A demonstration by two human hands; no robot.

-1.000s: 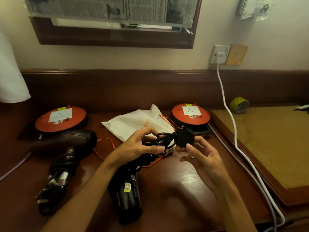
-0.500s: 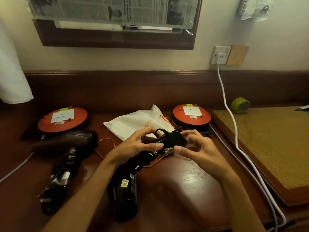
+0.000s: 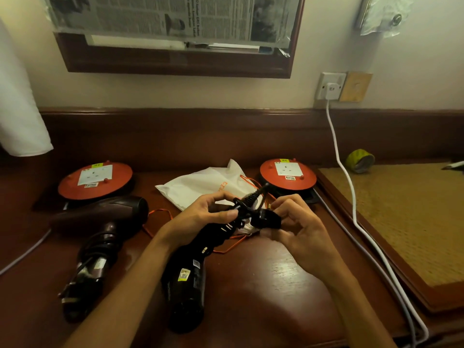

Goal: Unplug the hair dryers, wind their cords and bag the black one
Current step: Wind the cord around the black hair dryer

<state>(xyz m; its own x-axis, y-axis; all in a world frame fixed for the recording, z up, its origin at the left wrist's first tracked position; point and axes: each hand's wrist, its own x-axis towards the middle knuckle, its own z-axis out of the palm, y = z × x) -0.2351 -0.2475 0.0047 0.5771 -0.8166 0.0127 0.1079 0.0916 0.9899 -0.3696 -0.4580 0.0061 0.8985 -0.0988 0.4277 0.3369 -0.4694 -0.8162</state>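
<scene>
I see my left hand point(image 3: 213, 214) holding the black hair dryer point(image 3: 187, 280) by its handle, with the fingers curled round the wound cord. My right hand point(image 3: 296, 229) pinches the black plug point(image 3: 266, 218) between thumb and fingers, just beside the left fingers. The dryer's fat end rests on the bench point(image 3: 263, 297) below my hands. The white bag point(image 3: 200, 187) with orange strings lies just behind my fingers. The brown hair dryer point(image 3: 100, 229) lies on the bench, well to the left of my left fingers, its cord wound on the handle. Two orange cord reels point(image 3: 95, 179) sit farther back.
</scene>
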